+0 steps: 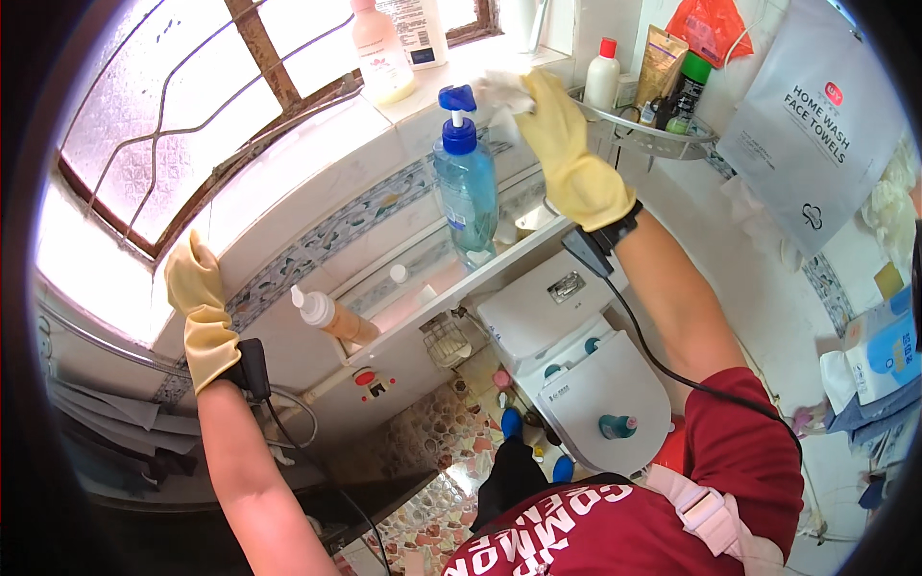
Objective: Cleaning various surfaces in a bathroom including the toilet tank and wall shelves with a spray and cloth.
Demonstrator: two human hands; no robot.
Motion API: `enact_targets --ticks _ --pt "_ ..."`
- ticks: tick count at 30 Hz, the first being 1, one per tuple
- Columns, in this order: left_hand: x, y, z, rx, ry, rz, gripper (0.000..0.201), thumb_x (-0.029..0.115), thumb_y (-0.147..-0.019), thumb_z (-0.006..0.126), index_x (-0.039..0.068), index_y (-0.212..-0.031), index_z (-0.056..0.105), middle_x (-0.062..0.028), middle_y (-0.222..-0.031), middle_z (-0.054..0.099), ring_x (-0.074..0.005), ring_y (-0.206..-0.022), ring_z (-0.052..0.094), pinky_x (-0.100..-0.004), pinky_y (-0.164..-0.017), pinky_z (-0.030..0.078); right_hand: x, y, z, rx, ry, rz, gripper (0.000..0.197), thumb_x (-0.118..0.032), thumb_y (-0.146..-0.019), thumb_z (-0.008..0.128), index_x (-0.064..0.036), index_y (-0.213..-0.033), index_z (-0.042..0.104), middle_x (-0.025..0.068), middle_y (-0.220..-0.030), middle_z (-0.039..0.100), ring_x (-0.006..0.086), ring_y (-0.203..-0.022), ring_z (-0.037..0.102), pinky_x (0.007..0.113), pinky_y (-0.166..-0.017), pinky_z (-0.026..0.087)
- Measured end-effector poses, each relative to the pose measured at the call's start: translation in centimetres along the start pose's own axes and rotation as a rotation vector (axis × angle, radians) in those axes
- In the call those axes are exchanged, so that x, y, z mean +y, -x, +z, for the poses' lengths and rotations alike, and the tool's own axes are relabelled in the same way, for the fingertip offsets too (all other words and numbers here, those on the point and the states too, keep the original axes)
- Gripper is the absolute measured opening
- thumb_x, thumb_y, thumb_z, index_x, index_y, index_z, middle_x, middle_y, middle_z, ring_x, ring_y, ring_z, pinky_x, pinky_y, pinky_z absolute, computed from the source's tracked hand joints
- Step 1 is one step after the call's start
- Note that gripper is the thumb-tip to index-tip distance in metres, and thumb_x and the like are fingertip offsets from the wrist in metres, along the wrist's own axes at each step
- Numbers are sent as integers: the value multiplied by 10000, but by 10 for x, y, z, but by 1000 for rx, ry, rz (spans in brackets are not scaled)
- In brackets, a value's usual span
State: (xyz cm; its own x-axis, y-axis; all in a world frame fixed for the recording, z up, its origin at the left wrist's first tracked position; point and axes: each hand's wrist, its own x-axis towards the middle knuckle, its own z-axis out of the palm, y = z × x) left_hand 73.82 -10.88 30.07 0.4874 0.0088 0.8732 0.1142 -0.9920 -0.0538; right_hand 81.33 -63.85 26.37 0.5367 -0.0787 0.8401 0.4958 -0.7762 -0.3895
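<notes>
My right hand (pixel 569 158), in a yellow rubber glove, holds a crumpled white cloth (pixel 506 93) against the white tiled window ledge (pixel 461 82). Part of the cloth is hidden by the glove. At the far left, my left hand (pixel 197 288), also gloved, rests with fingers stretched against the ledge's end by the window. Nothing shows in it. Between my hands, a clear blue pump bottle (pixel 465 182) stands on a narrow shelf below the ledge. A small pump bottle (pixel 334 317) with peach-coloured contents is farther left on that shelf.
Pink (pixel 381 58) and white bottles (pixel 418 34) stand on the ledge by the barred window (pixel 163 106). A corner rack (pixel 663 134) carries several toiletries. Below are a closed toilet (pixel 605 394) with a teal bottle on its lid and a pebble-patterned floor (pixel 423 451). Cables trail from both wrists.
</notes>
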Motion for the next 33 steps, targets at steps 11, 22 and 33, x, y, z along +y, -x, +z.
enact_targets --ticks 11,22,33 --pt "-2 2 0 51 -5 39 472 351 -1041 521 26 -731 668 -197 -756 681 -395 -726 662 -484 -691 529 55 31 -2 -670 -4 -79 419 -142 -984 531 -105 -1396 598 172 -1251 673 339 -1095 669 391 -912 563" --pt "14 -4 -15 -66 6 -56 381 295 -1039 520 5 -878 707 -229 -848 707 -431 -805 676 -510 -741 525 -108 66 -97 -631 -360 69 229 -148 -839 778 -11 -1010 711 181 -1007 699 358 -942 677 407 -841 539" --pt "23 3 -15 -34 -124 -104 377 352 -1025 541 68 -861 729 -165 -813 717 -374 -799 696 -467 -728 555 -184 40 46 -261 289 -107 263 -60 -871 635 -120 -1114 553 149 -1026 623 355 -904 707 444 -707 595"
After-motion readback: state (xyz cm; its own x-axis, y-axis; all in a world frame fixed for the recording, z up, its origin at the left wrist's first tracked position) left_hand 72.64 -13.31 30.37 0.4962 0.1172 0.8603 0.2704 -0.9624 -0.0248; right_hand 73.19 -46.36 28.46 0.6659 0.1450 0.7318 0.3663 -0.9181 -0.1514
